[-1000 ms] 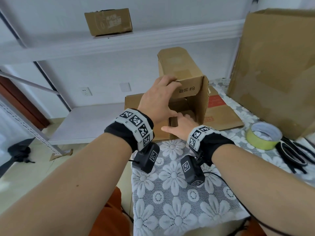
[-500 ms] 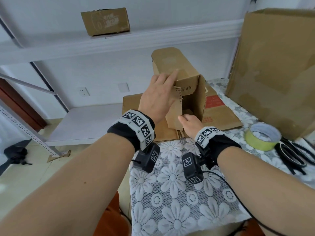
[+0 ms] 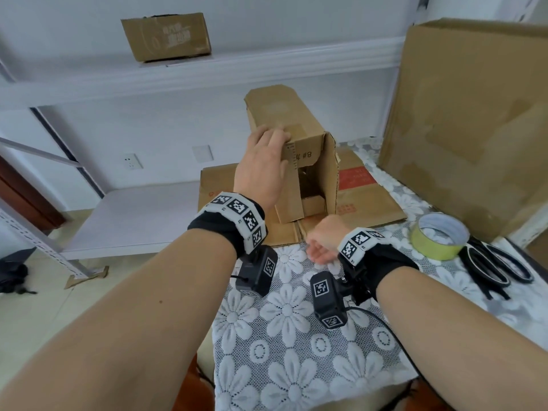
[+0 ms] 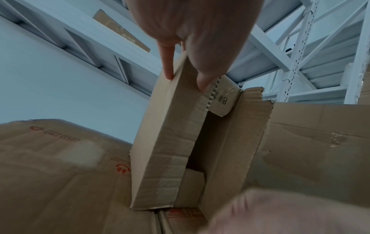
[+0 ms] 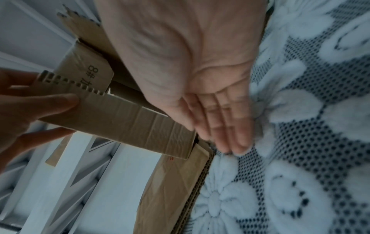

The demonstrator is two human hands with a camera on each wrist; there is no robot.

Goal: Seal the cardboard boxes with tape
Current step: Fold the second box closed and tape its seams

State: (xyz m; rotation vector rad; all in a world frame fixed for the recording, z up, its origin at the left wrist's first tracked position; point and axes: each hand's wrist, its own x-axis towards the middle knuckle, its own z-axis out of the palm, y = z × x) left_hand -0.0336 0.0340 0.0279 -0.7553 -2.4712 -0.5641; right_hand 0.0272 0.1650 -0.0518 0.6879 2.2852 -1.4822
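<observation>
Small cardboard box (image 3: 292,134) lying on its side atop flattened cardboard sheets (image 3: 367,200), open end toward the camera, "#8" printed on the top flap. Left hand (image 3: 264,167) laid against the box's left flap (image 4: 168,142), fingers (image 4: 167,63) straight, fingertips at the flap's upper edge, nothing gripped. Flap half closed, leaving a dark gap; inside of the box mostly in shadow and hard to read. Right hand (image 3: 323,241) just in front of the box, low over the lace tablecloth (image 3: 296,336), fingers loosely extended and blurred, holding nothing; fingertips hidden under the palm in the head view. Whether touching the cloth, cannot tell.

Right of the box, a roll of yellow-green tape (image 3: 439,240) flat on the cloth, and just beyond it black scissors (image 3: 492,268), partly cut by the forearm. Behind the tape, a large cardboard box (image 3: 474,120), cut off at the frame's right edge. Above and behind the small box, a white shelf (image 3: 207,75) bearing another cardboard box (image 3: 167,35), print too faint to read. Left of the small box, a lower white shelf board (image 3: 130,218), a slotted metal upright, a wall socket (image 3: 132,161) and pale floor with a dark object at the frame edge, unclear what. Metal racking in the left wrist view.
</observation>
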